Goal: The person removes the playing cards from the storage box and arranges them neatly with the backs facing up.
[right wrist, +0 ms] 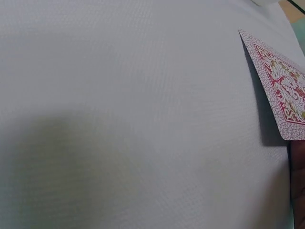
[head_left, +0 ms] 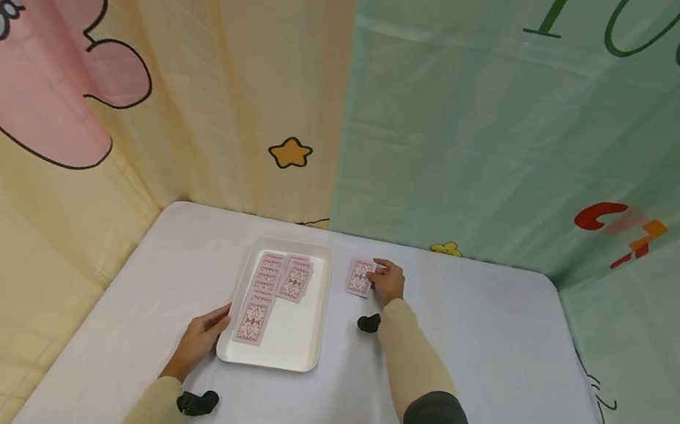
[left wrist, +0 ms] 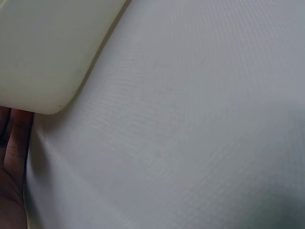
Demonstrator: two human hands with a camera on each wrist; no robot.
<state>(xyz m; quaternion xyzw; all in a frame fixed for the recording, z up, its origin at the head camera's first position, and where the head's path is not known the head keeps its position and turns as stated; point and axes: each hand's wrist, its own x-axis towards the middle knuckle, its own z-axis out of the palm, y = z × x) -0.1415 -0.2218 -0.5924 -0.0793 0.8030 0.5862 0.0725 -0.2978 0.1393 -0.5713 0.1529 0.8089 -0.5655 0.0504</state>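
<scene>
Head, tray: white tray [head_left: 293,342] left of centre on worktop [head_left: 491,354]; overlapping card column [head_left: 253,320] down its left side, smaller card cluster [head_left: 295,282] beside; white floor shows lower right.
Head, left hand [head_left: 199,342]: touching tray's left edge; grip or mere contact, cannot tell.
Head, right hand [head_left: 389,281]: pinching single card [head_left: 359,278] by its right edge, just right of tray.
Head, room: white cloth strip between tray and card; wider stretch rightward; far edge near, hanging cloth [head_left: 459,134] behind.
Left wrist, hand: fingers partly hidden by tray corner.
Right wrist, card: patterned back up, tilted, shadow beneath; cut off at frame edge, hand mostly too.
</scene>
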